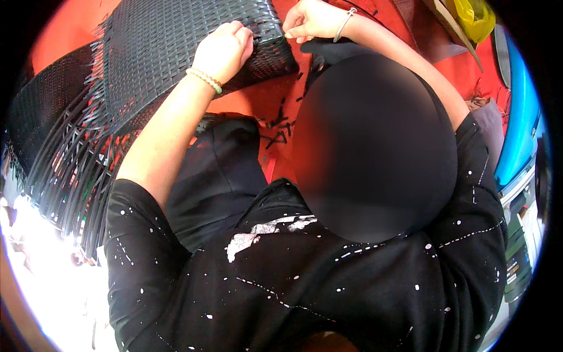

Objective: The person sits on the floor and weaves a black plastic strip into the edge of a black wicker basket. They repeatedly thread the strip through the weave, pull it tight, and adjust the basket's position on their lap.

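Observation:
A dark woven piece (pixel 161 44), boxy like a basket and made of flat plastic strips, lies at the upper left with loose strip ends fringing its left side. My left hand (pixel 226 50), a beaded bracelet at its wrist, rests on it near its right corner. Those fingers are curled closed, and their tips are partly hidden. Just right of that corner is my right hand (pixel 311 22), with a metal bangle on the wrist. Its thumb and fingertips are pinched together beside the woven edge; whatever is between them is too small to make out.
Long loose black strips (pixel 70 170) hang at the left beside another dark woven panel (pixel 44 105). Short cut strip pieces (pixel 278 126) are scattered on the red floor (pixel 234 102). At the right stand a blue curved object (pixel 522 117) and a yellow bag (pixel 474 20).

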`<act>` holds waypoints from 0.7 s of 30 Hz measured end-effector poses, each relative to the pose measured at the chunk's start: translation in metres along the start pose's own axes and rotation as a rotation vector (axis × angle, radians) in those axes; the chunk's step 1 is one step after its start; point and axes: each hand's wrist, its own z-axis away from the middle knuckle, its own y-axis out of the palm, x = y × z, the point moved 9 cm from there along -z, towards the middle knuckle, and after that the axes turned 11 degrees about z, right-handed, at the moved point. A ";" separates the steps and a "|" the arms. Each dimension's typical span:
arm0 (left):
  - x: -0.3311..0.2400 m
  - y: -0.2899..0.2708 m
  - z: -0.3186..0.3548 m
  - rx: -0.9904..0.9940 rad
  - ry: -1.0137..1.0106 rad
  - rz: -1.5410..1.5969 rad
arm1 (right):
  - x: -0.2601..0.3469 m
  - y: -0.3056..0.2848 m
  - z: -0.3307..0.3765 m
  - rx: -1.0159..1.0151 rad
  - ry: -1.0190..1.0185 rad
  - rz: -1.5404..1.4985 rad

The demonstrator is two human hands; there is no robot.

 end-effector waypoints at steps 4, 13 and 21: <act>-0.001 -0.002 -0.005 -0.055 -0.007 0.024 | 0.004 0.001 -0.004 0.036 -0.039 0.029; 0.005 -0.006 -0.008 -0.080 -0.222 0.123 | -0.001 -0.003 0.009 -0.041 -0.013 -0.156; 0.007 -0.006 -0.011 0.056 -0.247 0.406 | 0.012 -0.012 0.014 -0.082 -0.068 -0.149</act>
